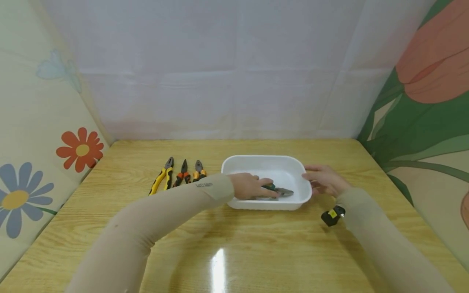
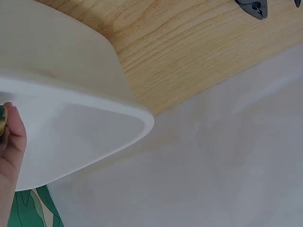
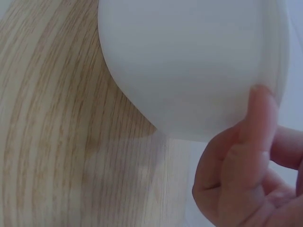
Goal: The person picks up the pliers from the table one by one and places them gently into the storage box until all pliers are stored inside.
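A white plastic basin (image 1: 264, 206) stands on the wooden table. My left hand (image 1: 253, 186) reaches into it over the left side, its thumb and fingers about the green handle of a pair of pliers (image 1: 285, 192). The metal jaws of the pliers point right, low in the basin. At the edge of the left wrist view, the fingers (image 2: 15, 132) pinch a yellow-and-green handle end, mostly cut off. My right hand (image 1: 324, 179) holds the basin's right end by the rim, with a digit pressed on the white wall in the right wrist view.
Left of the basin lie yellow-and-black pliers (image 1: 161, 177), orange-and-black pliers (image 1: 184, 171) and another pair with orange grips (image 1: 199, 169), partly behind my left sleeve. A black-and-yellow tape measure (image 1: 332, 215) is beside my right wrist. A pale cloth wall (image 1: 234, 101) closes the back.
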A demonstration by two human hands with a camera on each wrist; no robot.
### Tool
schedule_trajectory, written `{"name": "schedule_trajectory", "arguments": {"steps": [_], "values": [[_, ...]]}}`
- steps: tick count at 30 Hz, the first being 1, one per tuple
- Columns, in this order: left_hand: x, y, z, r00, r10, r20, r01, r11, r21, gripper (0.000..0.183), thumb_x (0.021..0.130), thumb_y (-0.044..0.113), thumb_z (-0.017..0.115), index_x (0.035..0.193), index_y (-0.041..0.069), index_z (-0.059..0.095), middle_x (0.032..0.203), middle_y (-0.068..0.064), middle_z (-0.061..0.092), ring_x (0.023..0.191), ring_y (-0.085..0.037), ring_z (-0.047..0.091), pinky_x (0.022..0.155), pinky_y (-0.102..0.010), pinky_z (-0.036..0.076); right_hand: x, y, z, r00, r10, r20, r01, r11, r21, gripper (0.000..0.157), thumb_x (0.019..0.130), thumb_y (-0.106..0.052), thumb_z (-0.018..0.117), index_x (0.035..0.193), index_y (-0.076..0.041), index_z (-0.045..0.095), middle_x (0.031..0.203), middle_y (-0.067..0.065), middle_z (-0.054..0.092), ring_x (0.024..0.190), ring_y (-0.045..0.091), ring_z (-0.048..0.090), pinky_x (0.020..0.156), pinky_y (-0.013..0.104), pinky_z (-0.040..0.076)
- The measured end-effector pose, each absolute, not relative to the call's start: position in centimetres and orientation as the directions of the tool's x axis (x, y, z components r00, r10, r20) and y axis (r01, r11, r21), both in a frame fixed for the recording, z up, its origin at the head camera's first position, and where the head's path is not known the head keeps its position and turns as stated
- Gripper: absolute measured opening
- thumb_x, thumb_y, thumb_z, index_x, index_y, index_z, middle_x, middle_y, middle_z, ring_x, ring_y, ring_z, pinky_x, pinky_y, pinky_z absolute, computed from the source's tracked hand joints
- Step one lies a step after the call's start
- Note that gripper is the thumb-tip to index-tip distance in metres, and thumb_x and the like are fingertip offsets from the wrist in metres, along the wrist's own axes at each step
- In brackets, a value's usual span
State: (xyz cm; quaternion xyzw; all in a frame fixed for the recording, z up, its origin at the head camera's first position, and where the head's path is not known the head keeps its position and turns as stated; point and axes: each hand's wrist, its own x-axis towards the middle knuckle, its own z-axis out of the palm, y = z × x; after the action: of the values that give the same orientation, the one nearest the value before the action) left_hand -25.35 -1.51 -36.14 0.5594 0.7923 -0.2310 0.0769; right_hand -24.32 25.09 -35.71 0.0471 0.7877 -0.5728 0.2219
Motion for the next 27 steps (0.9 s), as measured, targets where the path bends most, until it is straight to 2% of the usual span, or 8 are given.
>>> {"name": "schedule_trajectory", "arguments": {"steps": [4,6,11,16,21,27], "values": [[-25.3,-1.9,-36.6,-0.372,0.832,-0.413,0.917,0.259,-0.305,0.072,0.102,0.005,0.044,0.157,0.034,0.009,0.161,-0.006,0.014,0.114,-0.022,0.056,0.087,-0.030,0.049,-24.3,24.9,-35.7,-0.896,-0.169,-0.411,0.339,0.340,-0.877,0.062,0.099,-0.010,0.052,0.149,0.009,0.021,0.092,0.004,0.062,0.074,0.013,0.062,0.065,0.028,0.056],[-25.3,-2.0,-36.7,-0.367,0.834,-0.412,0.916,0.247,-0.317,0.070,0.102,0.004,0.043,0.157,0.032,0.012,0.161,-0.006,0.015,0.119,-0.023,0.053,0.092,-0.032,0.047,-24.3,24.8,-35.7,-0.896,-0.162,-0.413,0.341,0.344,-0.875,0.062,0.099,-0.010,0.052,0.149,0.008,0.022,0.093,0.004,0.062,0.074,0.013,0.061,0.065,0.028,0.055],[-25.5,-2.2,-36.5,-0.382,0.847,-0.369,0.917,0.299,-0.264,0.053,0.107,0.024,0.036,0.157,0.027,0.019,0.160,-0.007,0.021,0.132,-0.025,0.044,0.102,-0.036,0.041,-24.2,24.7,-35.6,-0.899,-0.168,-0.405,0.328,0.354,-0.876,0.061,0.099,-0.009,0.051,0.149,0.009,0.022,0.093,0.004,0.062,0.074,0.013,0.062,0.065,0.028,0.055],[-25.6,-2.5,-36.0,-0.432,0.838,-0.334,0.899,0.370,-0.235,0.059,0.103,0.038,0.044,0.156,0.024,0.021,0.158,-0.007,0.025,0.133,-0.026,0.043,0.102,-0.038,0.042,-24.1,24.9,-35.6,-0.899,-0.175,-0.401,0.317,0.371,-0.873,0.061,0.099,-0.011,0.051,0.149,0.009,0.022,0.100,0.008,0.062,0.077,0.014,0.062,0.067,0.029,0.055],[-25.3,-3.2,-35.5,-0.478,0.840,-0.257,0.876,0.436,-0.205,0.063,0.101,0.040,0.049,0.156,0.023,0.023,0.157,-0.008,0.027,0.133,-0.025,0.042,0.104,-0.037,0.040,-24.2,25.0,-35.7,-0.897,-0.166,-0.409,0.317,0.402,-0.859,0.061,0.100,-0.014,0.051,0.149,0.008,0.022,0.112,0.015,0.060,0.080,0.015,0.062,0.068,0.030,0.055],[-24.9,-4.5,-35.5,-0.531,0.841,-0.103,0.843,0.512,-0.164,0.065,0.101,0.039,0.050,0.155,0.015,0.025,0.157,-0.014,0.026,0.136,-0.029,0.038,0.107,-0.041,0.037,-24.3,25.2,-35.8,-0.897,-0.175,-0.407,0.315,0.393,-0.864,0.062,0.100,-0.014,0.051,0.150,0.008,0.021,0.110,0.015,0.061,0.079,0.014,0.063,0.069,0.030,0.056]]}}
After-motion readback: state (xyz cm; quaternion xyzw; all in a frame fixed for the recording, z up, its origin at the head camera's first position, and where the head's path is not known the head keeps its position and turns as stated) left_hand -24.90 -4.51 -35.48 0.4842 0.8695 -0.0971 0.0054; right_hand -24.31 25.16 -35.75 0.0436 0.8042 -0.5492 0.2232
